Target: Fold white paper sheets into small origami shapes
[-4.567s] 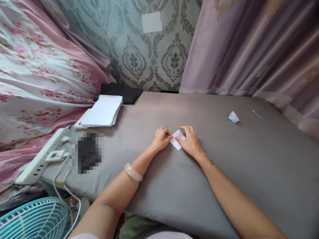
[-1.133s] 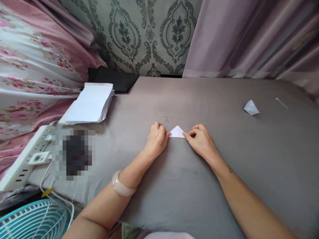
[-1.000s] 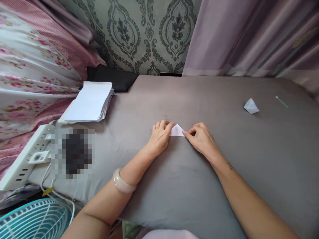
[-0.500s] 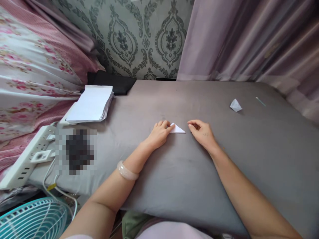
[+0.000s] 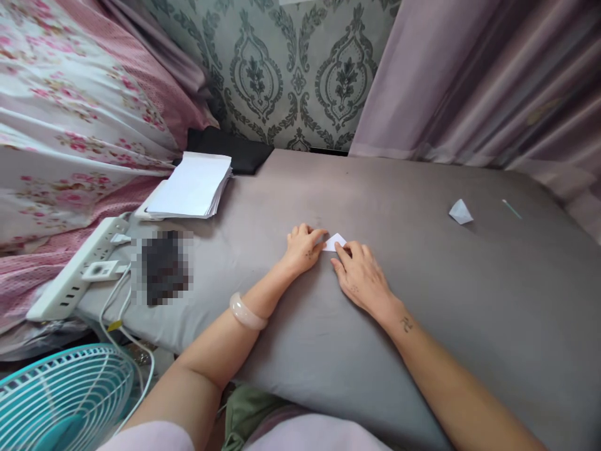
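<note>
A small white folded paper (image 5: 335, 240) lies flat on the grey sheet between my hands, its top coming to a point. My left hand (image 5: 304, 252) holds the left end with thumb and index finger, the other fingers curled. From the right, my right hand (image 5: 360, 270) presses the paper with its index fingertip. Its thumb rests just below the lower edge, and the bent fingers hide the paper's right end.
A second folded white paper (image 5: 461, 212) and a thin stick (image 5: 511, 208) lie to the right. Further left are a paper stack (image 5: 190, 185), a black flat item (image 5: 248, 154), a power strip (image 5: 70, 275), a blurred-out dark object (image 5: 165, 266) and a turquoise fan (image 5: 70, 401).
My right hand has moved left onto the paper and now covers its right end. My left hand stays at the left end, index finger drawn back to the edge. The view has shifted slightly.
</note>
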{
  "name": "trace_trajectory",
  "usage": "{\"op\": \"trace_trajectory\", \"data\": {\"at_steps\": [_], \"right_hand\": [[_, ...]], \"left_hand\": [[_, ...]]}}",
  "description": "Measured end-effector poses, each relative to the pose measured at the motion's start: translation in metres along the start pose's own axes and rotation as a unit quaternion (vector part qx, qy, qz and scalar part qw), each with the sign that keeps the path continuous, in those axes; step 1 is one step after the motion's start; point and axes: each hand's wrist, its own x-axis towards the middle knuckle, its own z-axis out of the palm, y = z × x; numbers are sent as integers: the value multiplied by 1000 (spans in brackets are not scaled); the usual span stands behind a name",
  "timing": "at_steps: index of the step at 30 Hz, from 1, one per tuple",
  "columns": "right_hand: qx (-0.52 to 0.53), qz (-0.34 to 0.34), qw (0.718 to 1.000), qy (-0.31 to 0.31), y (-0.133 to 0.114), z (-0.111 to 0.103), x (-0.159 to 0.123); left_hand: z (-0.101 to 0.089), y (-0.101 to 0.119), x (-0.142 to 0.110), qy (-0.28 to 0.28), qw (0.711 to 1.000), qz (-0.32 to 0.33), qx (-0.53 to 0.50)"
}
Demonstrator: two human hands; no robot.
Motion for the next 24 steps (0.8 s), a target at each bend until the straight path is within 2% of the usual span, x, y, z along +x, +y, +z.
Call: {"op": "trace_trajectory", "data": {"at_steps": [8, 14, 18, 24], "right_hand": [[-16, -12, 999, -31, 1, -8, 9], [-1, -8, 1000, -14, 3, -8, 17], [34, 19, 999, -7, 13, -4, 27], [34, 7, 999, -13, 23, 6, 34]], "left_hand": [[-12, -10, 0, 28, 992, -87, -85], [-8, 0, -6, 21, 993, -87, -71], [-5, 0, -5, 12, 992, -99, -79], [-7, 0, -3, 1, 992, -99, -81]]}}
